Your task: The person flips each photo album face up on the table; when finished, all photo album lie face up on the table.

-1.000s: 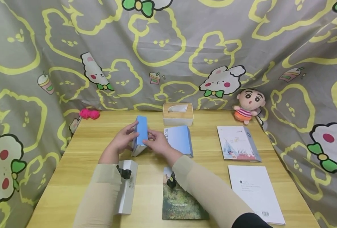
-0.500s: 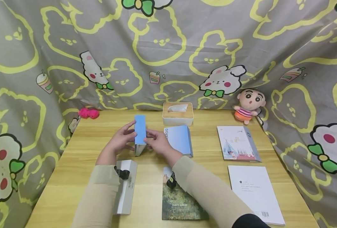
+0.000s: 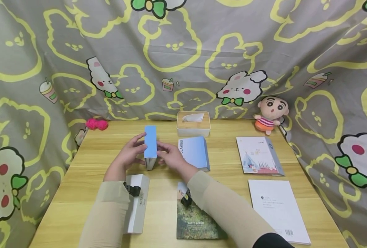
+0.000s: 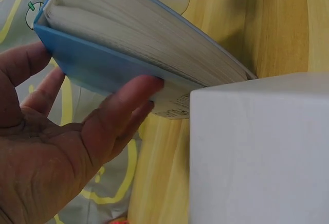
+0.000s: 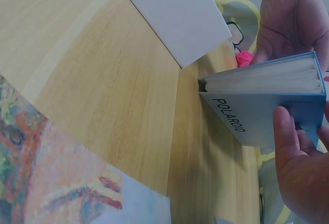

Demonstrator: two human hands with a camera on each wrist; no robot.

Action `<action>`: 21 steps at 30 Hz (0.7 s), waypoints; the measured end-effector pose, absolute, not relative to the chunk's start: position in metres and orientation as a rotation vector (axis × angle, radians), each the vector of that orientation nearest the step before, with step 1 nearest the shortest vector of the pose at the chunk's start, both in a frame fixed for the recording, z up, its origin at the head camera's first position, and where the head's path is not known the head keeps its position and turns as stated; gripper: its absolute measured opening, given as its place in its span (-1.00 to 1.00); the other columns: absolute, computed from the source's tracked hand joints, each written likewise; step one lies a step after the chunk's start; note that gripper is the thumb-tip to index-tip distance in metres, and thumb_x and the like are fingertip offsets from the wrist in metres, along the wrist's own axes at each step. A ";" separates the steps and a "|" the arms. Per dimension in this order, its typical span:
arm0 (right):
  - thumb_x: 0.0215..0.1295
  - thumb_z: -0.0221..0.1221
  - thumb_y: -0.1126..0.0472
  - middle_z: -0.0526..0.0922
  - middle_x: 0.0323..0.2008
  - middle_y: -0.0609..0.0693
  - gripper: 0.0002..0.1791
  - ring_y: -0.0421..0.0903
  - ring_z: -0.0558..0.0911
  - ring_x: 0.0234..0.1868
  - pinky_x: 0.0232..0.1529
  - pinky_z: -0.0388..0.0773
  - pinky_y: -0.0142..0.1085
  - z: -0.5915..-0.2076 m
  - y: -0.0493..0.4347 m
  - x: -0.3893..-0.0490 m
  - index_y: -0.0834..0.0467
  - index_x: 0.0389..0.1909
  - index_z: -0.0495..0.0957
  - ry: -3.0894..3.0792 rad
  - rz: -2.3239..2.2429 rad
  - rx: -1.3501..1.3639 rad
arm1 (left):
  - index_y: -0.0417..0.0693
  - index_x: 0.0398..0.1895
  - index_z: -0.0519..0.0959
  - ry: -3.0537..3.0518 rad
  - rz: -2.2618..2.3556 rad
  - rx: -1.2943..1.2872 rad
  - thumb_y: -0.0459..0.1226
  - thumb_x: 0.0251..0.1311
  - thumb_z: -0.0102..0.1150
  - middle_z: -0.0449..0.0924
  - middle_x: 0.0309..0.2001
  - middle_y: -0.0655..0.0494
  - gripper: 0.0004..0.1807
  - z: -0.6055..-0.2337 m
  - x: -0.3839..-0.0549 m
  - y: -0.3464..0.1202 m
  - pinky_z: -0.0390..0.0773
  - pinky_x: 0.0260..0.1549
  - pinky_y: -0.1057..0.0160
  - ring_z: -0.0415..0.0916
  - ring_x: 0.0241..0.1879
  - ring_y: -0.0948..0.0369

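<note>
Holding the blue album [image 3: 150, 142] spine-up between your left hand [image 3: 128, 154] and right hand [image 3: 172, 156], you should press both covers [image 5: 254, 113] evenly.

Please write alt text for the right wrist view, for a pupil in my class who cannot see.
A left hand and a right hand hold a blue-and-white album marked POLAROID. On the wooden table, a white object printed THE OLD TIME shows at the top, and part of a painted cover at lower left.

Left grip [image 3: 128, 154] opposite right grip [image 3: 173, 156]
</note>
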State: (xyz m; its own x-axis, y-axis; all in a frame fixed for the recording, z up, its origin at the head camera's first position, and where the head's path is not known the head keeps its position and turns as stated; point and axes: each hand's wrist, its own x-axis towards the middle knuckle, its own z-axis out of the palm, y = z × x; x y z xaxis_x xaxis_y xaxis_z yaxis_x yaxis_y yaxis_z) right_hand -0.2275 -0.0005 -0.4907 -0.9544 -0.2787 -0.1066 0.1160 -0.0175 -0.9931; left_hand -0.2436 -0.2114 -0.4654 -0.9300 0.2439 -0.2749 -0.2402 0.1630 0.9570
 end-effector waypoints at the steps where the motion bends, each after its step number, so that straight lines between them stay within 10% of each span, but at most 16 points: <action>1: 0.52 0.19 0.42 0.65 0.24 0.24 -0.46 0.06 0.74 0.00 -0.01 0.75 0.09 -0.491 -0.001 -0.227 0.18 0.47 0.48 1.985 -2.059 -0.169 | 0.14 0.74 0.04 2.085 1.824 0.000 -0.23 0.60 0.10 -0.02 0.66 -0.31 -0.24 -0.465 -0.243 -0.211 0.75 -0.27 -0.01 0.16 0.49 -0.39; 10: 0.51 0.23 0.38 0.64 0.27 0.24 -0.51 0.11 0.77 -0.03 0.05 0.71 0.14 -0.493 -0.003 -0.225 0.25 0.42 0.52 1.998 -2.036 -0.190 | 0.12 0.72 0.12 2.168 1.826 -0.083 -0.24 0.51 0.22 0.07 0.61 -0.36 -0.20 -0.461 -0.240 -0.204 0.77 -0.29 0.02 0.36 0.37 -0.33; 21: 0.53 0.28 -0.02 0.67 0.18 0.26 -0.31 0.18 0.78 -0.04 -0.05 0.75 0.12 -0.502 -0.001 -0.224 -0.03 0.60 0.35 1.946 -1.785 -0.050 | 0.14 0.72 0.11 2.444 1.615 -0.147 -0.11 0.26 0.51 0.15 0.55 -0.40 0.04 -0.457 -0.239 -0.188 0.56 0.18 -0.34 0.28 0.42 -0.37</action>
State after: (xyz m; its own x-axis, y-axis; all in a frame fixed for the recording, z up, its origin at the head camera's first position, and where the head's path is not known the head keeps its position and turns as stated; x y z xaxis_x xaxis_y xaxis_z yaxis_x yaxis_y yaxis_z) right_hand -0.2242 -0.0010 -0.5016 -0.8765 -0.3508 -0.3298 0.2984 0.1418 -0.9439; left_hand -0.2386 -0.1883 -0.4565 -0.9733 0.0312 -0.2274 -0.1969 0.3953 0.8972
